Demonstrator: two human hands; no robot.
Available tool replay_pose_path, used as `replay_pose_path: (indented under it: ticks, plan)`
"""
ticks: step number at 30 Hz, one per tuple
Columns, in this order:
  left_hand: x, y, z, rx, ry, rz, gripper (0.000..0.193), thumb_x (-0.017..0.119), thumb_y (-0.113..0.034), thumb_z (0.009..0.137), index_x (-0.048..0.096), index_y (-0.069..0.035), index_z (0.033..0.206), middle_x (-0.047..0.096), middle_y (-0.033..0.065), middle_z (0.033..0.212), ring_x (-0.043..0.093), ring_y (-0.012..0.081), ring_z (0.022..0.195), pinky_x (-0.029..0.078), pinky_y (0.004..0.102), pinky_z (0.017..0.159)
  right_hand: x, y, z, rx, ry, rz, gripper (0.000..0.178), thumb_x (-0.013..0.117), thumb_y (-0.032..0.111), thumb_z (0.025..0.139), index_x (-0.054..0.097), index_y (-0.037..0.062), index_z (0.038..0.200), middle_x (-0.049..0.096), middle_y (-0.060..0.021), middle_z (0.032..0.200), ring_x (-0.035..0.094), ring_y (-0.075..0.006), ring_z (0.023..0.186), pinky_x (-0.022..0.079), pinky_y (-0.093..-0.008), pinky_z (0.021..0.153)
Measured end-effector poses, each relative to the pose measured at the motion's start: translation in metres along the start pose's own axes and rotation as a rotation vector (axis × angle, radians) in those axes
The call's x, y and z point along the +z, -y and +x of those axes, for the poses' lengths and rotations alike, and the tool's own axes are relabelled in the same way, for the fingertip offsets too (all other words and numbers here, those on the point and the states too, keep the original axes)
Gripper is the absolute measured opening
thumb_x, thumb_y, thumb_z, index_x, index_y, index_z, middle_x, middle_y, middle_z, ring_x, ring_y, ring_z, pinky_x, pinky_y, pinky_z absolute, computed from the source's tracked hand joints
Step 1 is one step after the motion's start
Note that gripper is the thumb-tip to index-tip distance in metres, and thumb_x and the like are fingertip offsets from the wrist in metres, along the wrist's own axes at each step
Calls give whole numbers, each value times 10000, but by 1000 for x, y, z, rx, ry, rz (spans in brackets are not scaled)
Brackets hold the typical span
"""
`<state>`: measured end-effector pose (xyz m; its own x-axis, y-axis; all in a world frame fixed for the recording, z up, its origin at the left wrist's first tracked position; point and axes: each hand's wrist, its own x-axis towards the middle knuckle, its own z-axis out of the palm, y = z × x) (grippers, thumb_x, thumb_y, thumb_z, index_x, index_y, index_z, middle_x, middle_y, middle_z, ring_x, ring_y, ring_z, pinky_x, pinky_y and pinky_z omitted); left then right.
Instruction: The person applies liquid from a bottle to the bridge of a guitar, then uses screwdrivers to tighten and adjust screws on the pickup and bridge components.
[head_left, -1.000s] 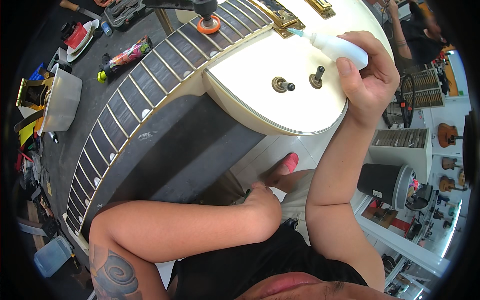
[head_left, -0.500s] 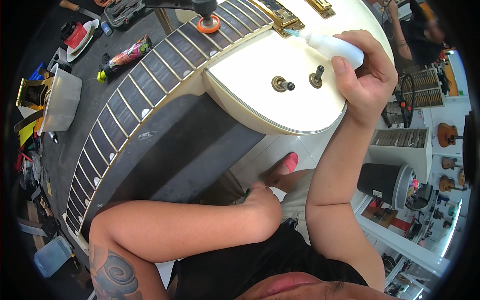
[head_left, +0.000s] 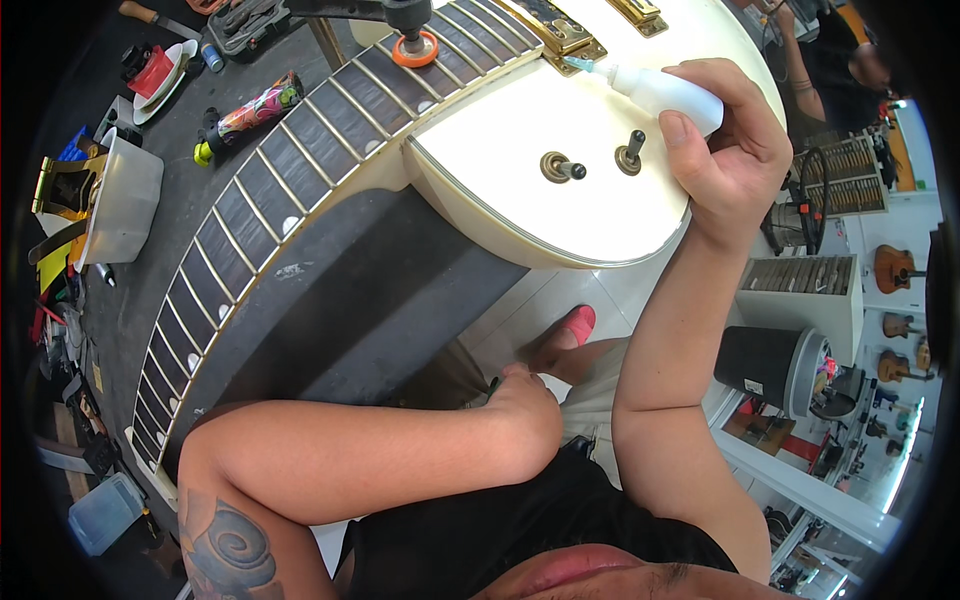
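My right hand (head_left: pixel 735 150) is closed around a small white squeeze bottle (head_left: pixel 655 95), thumb on the near side. The bottle's thin bluish tip points left, beside the gold pickup (head_left: pixel 575 42) near the end of the fretboard (head_left: pixel 330 130). Whether the tip touches the surface, I cannot tell. It belongs to a cream electric guitar (head_left: pixel 560 225) with two black-tipped toggle switches (head_left: pixel 630 155). An orange-padded clamp (head_left: pixel 415 48) sits over the upper frets. My left hand (head_left: pixel 525 405) is low by my lap, fingers curled and mostly hidden, with a small dark thing at their edge.
On the dark bench (head_left: pixel 180 200) lie a colourful tube-shaped thing (head_left: pixel 255 112), a translucent plastic bin (head_left: pixel 125 195) and several tools. A black padded block (head_left: pixel 360 290) is under the neck. At right stand a dark bucket (head_left: pixel 760 365) and another person (head_left: pixel 845 80).
The guitar and my right hand with the squeeze bottle appear shifted very slightly to the left. Both hands keep their hold.
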<state>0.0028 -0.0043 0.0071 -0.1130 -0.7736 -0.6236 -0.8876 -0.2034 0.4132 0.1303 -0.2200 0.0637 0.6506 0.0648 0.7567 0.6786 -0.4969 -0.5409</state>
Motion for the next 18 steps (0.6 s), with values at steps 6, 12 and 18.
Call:
replay_pose_path:
  ticks: [6,12,18]
  plan:
    - [-1,1,-1,14,0,2,316,766,-175,802,766,-4,1067,712,157,1094,662,296,1040,458,418,888,0,-2,0,-3,4,13,329,778,31,779,699,-72,1081,706,-117,1056,638,-183,964,478,-285,883]
    - [-4,1,-2,46,42,25,315,760,-180,815,763,-11,1081,708,146,1095,665,279,1016,453,411,860,0,-1,0,-3,-1,4,326,777,18,779,701,-74,1082,704,-116,1050,634,-180,959,476,-280,877]
    - [-3,1,-2,41,23,48,321,750,-182,826,754,-16,1101,705,141,1099,665,271,1014,449,405,841,0,-3,0,-19,2,-6,327,781,23,777,703,-73,1079,703,-119,1045,631,-187,964,472,-283,882]
